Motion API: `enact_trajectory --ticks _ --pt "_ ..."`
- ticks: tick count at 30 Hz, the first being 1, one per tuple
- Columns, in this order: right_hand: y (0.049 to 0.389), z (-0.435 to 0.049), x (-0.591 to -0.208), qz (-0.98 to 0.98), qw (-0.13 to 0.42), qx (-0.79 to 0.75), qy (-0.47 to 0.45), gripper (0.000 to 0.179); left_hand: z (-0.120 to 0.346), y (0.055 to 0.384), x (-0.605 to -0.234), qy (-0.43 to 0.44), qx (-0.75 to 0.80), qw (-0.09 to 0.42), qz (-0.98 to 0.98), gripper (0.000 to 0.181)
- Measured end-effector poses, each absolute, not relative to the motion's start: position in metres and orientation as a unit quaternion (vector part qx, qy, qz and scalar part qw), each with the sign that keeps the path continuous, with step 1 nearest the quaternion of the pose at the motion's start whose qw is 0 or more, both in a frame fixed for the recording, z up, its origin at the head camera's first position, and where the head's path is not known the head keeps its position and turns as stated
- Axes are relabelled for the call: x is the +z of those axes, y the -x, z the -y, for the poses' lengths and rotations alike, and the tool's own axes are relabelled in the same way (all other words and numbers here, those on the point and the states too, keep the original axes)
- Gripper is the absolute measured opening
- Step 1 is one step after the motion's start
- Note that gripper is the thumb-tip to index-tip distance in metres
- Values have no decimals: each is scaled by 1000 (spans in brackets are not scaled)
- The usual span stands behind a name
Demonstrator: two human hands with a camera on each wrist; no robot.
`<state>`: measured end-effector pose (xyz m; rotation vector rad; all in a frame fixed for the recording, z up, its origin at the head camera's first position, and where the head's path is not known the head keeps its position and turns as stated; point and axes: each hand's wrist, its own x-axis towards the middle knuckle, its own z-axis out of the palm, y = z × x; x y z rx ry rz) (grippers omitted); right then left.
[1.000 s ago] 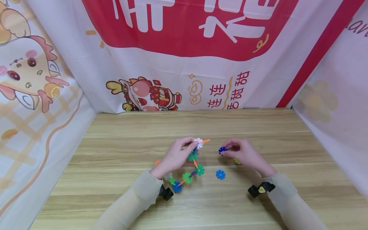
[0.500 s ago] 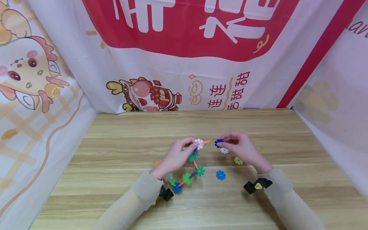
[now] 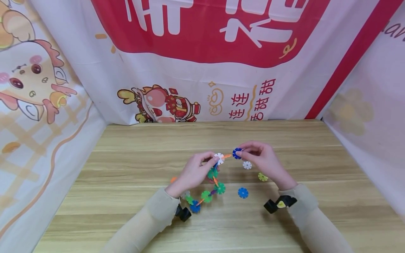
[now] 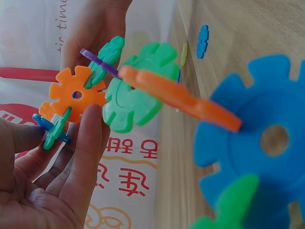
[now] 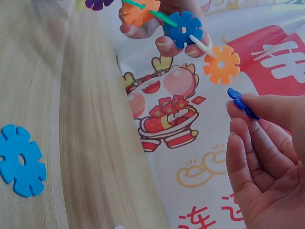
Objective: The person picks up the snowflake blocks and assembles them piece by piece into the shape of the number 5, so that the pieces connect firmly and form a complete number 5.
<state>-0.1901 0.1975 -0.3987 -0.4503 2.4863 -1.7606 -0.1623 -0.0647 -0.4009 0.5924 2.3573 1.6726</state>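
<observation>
Joining slotted plastic discs looks to be the step in hand: the left hand holds up the far end of the disc chain, its thumb and fingers pinching it beside the white disc, while the right hand pinches a single dark blue disc between thumb and fingertips. From the white disc an orange disc juts right, free at its outer edge; the dark blue one is near it but apart, as the right wrist view shows. The rest of the chain hangs and curves toward the near left, partly hidden by the left hand. The next move probably calls for lining up the two slots, crossing the discs at an angle and pressing, with the left grip kept firm so that the chain does not twist. Right of the chain on the wooden table lie a loose white disc, a yellow-green disc and, nearer, a light blue disc. No brand shows on the discs. On the cloth backdrop, red characters read 连连 and 甜甜; the white lettering above is cut off.
</observation>
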Motion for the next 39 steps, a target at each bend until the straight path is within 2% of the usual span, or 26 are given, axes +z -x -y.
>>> enact_trajectory --ticks 9,30,39 --pt "188 -194 -396 -802 25 -574 163 22 64 161 -400 -187 582 112 -784 24" --pt "189 -191 -396 -797 30 -571 192 16 61 159 -404 -191 593 114 -774 25" --pt "191 -192 -397 -797 32 -568 205 15 59 158 -404 -179 610 137 -760 26"
